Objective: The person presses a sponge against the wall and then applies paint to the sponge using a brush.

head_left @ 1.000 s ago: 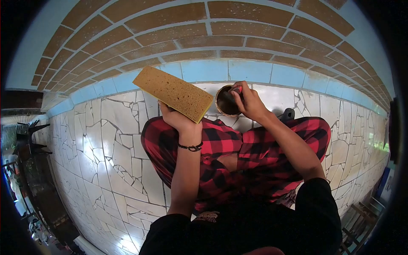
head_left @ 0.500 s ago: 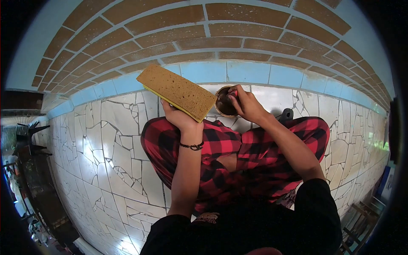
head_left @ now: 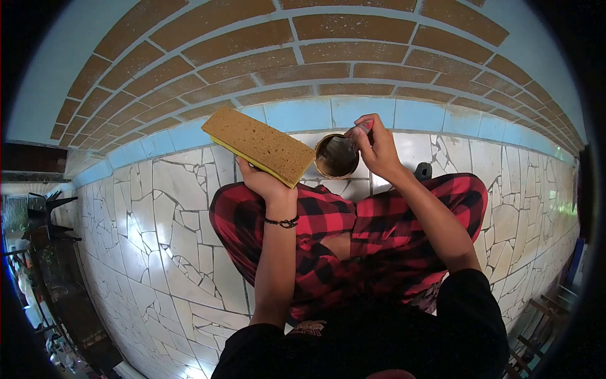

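Observation:
My left hand (head_left: 268,184) holds a sponge float from below, its fingers mostly hidden under it. The float (head_left: 259,144) has a tan, pitted sponge face turned up and a yellow base. My right hand (head_left: 379,151) is closed round the red handle of what looks like a paintbrush (head_left: 347,140). Its greyish wide end reaches over the rim and into a round can (head_left: 320,170); the tip is hard to make out. Dark brown liquid shows inside the can, which stands on the floor just right of the float.
Ahead rises a wall of brown painted bricks (head_left: 344,28) with pale joints, above a light blue tile strip (head_left: 363,114). Broken-tile flooring (head_left: 170,215) surrounds my crossed legs (head_left: 328,221). A dark object (head_left: 423,170) lies by my right knee. Dark furniture (head_left: 57,215) stands far left.
My right hand has risen slightly up and right, drawing the brush partly out of the can, so more of its greyish end shows. The float stays nearly in place.

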A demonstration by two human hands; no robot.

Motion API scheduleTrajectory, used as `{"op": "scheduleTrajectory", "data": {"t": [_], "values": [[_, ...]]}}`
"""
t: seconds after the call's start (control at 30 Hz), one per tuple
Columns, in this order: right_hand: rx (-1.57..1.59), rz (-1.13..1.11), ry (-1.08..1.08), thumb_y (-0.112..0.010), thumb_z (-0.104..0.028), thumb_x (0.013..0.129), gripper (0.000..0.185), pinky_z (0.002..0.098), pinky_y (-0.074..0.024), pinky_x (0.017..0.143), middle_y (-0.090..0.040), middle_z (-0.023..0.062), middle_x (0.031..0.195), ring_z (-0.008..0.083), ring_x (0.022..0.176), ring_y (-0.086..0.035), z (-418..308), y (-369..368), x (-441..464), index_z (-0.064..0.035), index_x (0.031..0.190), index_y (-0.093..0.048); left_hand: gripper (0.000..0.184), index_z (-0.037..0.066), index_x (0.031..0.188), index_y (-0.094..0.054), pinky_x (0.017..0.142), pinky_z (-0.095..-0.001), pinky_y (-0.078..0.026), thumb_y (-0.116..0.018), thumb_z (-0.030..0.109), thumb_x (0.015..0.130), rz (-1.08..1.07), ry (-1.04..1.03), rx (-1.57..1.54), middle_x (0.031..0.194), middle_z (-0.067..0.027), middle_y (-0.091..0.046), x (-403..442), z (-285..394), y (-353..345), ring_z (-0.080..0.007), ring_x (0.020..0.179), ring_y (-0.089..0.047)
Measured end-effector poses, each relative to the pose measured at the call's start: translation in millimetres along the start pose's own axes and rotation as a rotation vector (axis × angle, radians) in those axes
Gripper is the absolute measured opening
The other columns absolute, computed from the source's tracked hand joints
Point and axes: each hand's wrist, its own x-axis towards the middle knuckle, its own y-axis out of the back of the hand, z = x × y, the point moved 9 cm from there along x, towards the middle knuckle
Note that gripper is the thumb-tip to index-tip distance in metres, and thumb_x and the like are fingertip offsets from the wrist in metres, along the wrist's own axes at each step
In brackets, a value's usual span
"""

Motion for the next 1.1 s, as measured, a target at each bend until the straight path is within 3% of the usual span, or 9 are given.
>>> {"op": "scheduleTrajectory", "data": {"t": [0.17, 0.37, 0.57, 0.77, 0.93, 1.1], "values": [[0.186, 0.089, -0.175, -0.054, -0.030, 0.116, 0.024, 0.0258, -0.0500, 0.055, -0.077, 0.0120, 0.096, 0.0100, 0.066, -0.065, 38.8, 11.5, 1.8, -0.0060, 0.120, -0.053, 0.049, 0.011, 0.140, -0.058, 0.100, -0.0463, -0.056, -0.037, 0.048, 0.115, 0.009, -0.008, 0.046, 0.131, -0.0085, -0.067, 2.4, -3.2, 2.1, -0.0289, 0.119, -0.068], [0.359, 0.195, -0.508, -0.053, -0.035, 0.116, 0.027, 0.0271, -0.0469, 0.050, -0.077, 0.0120, 0.093, 0.0113, 0.059, -0.062, 79.6, 18.8, -3.5, -0.0081, 0.116, -0.053, 0.049, 0.012, 0.141, -0.058, 0.101, -0.0455, -0.056, -0.036, 0.048, 0.116, -0.006, 0.024, 0.053, 0.131, -0.0079, -0.067, 4.6, -8.1, 5.5, -0.0283, 0.119, -0.068], [0.539, 0.303, -0.546, -0.055, -0.039, 0.115, 0.029, 0.0282, -0.0446, 0.049, -0.077, 0.0130, 0.095, 0.0130, 0.058, -0.060, 92.9, 24.0, -7.7, -0.0102, 0.114, -0.053, 0.044, 0.008, 0.135, -0.062, 0.098, -0.0455, -0.057, -0.040, 0.040, 0.114, 0.042, 0.018, 0.037, 0.126, -0.0082, -0.070, -3.4, -5.8, -2.9, -0.0286, 0.114, -0.071], [0.793, 0.340, -0.770, -0.059, -0.040, 0.113, 0.032, 0.0291, -0.0427, 0.048, -0.073, 0.0175, 0.098, 0.0150, 0.059, -0.057, 123.7, 13.4, -24.3, -0.0095, 0.109, -0.050, 0.044, 0.008, 0.136, -0.062, 0.099, -0.0455, -0.057, -0.041, 0.040, 0.114, 0.013, 0.026, 0.014, 0.126, -0.0085, -0.070, 1.4, -9.3, 1.1, -0.0284, 0.115, -0.070], [0.854, 0.374, -0.896, -0.061, -0.045, 0.112, 0.038, 0.0278, -0.0418, 0.045, -0.067, 0.0118, 0.090, 0.0149, 0.057, -0.055, 127.7, 10.6, -30.9, -0.0090, 0.112, -0.047, 0.051, 0.012, 0.140, -0.058, 0.103, -0.0456, -0.055, -0.032, 0.049, 0.117, 0.020, 0.041, 0.060, 0.132, -0.0081, -0.066, -3.5, -9.3, -2.7, -0.0278, 0.120, -0.067], [0.873, 0.397, -1.017, -0.063, -0.045, 0.111, 0.039, 0.0259, -0.0410, 0.042, -0.054, 0.0038, 0.079, 0.0143, 0.052, -0.053, 145.3, 3.2, -44.0, -0.0099, 0.114, -0.047, 0.050, 0.012, 0.141, -0.057, 0.103, -0.0456, -0.054, -0.034, 0.049, 0.116, 0.015, 0.019, 0.086, 0.133, -0.0084, -0.066, 0.1, -10.4, 2.5, -0.0279, 0.122, -0.066]]}}
